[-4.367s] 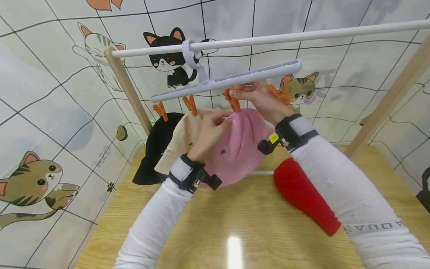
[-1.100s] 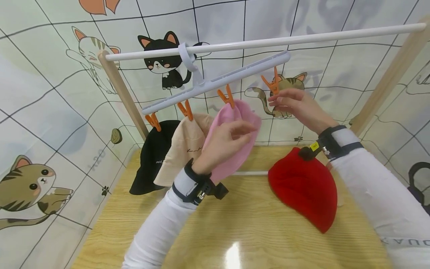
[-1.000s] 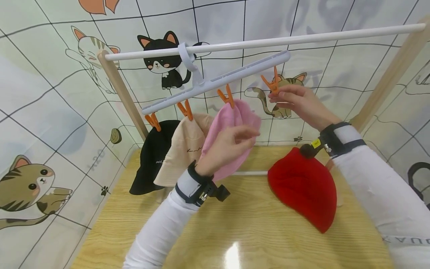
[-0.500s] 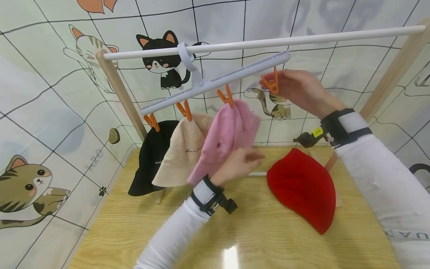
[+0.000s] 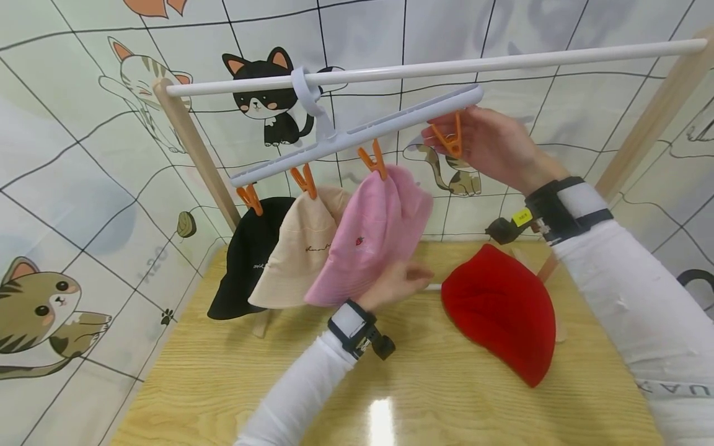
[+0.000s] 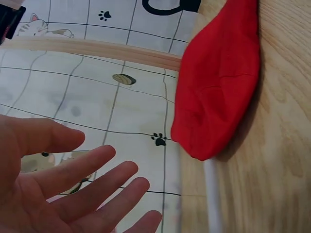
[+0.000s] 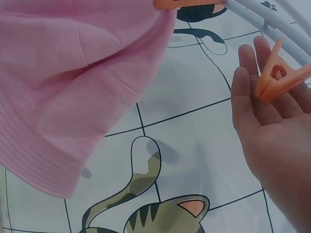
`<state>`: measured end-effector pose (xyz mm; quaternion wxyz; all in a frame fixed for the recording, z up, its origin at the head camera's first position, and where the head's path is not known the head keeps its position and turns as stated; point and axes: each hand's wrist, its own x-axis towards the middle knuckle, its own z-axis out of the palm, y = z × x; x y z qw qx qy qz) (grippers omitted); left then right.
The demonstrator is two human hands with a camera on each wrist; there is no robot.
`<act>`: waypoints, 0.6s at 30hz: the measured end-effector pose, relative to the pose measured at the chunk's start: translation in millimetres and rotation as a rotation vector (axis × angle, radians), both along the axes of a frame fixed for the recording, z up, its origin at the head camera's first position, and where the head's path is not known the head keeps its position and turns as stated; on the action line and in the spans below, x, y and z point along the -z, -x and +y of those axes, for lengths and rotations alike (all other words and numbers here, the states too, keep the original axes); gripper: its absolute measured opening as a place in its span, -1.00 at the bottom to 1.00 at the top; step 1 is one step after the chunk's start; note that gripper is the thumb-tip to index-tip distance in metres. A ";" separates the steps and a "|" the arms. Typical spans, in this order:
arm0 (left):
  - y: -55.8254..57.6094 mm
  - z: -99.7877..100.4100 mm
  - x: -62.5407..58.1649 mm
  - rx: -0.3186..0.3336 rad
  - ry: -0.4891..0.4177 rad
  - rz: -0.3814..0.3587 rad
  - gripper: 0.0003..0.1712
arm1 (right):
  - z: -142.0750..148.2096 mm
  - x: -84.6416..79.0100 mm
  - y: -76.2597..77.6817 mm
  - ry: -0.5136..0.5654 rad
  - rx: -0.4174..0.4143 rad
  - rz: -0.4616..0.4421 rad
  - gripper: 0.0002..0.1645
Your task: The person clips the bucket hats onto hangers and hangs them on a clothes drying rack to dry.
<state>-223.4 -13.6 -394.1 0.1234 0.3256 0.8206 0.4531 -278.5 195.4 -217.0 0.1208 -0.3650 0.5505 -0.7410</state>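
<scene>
My left hand [image 5: 396, 285] hovers in front of the lower right edge of the pink bucket hat [image 5: 368, 229], fingers relaxed and holding nothing; the left wrist view shows its fingers [image 6: 90, 170] spread. My right hand [image 5: 496, 145] is behind the rightmost orange clothespin [image 5: 454, 147], palm toward it and fingers loosely extended; the right wrist view has this clothespin [image 7: 274, 87] in front of the fingers, unpinched. That clothespin hangs from the pale lilac hanger [image 5: 401, 119] without a hat. The red bucket hat [image 5: 499, 310] lies on the table to the right.
Two more bucket hats, one black [image 5: 242, 266] and one beige [image 5: 301, 260], hang from clothespins at the left. The hanger tilts up to the right, hooked on a white rod [image 5: 502, 64] between wooden posts [image 5: 192, 148]. A lower white bar [image 5: 434, 287] runs near the wall.
My left hand let go of the pink hat and moved down and right; the hat hangs from its clothespin. My right hand left that clothespin for the rightmost one, rising behind it.
</scene>
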 end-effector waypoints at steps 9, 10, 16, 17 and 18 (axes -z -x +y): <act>8.8 14.4 31.3 -0.029 0.092 -0.059 -0.71 | -5.9 1.9 -1.5 0.023 -0.049 -0.013 -0.54; 8.9 16.0 34.5 -0.044 0.095 -0.072 -0.71 | -6.6 2.1 -1.9 0.015 -0.037 -0.002 -0.53; 8.6 24.3 53.3 -0.082 0.024 -0.291 -0.70 | -8.5 2.6 -2.5 0.019 -0.018 0.006 -0.53; 9.2 25.5 56.8 -0.081 0.022 -0.321 -0.71 | -8.4 2.7 -2.4 0.028 -0.025 -0.004 -0.53; 9.9 26.5 60.3 -0.086 0.016 -0.355 -0.70 | -8.4 3.0 -2.4 0.028 -0.025 -0.006 -0.53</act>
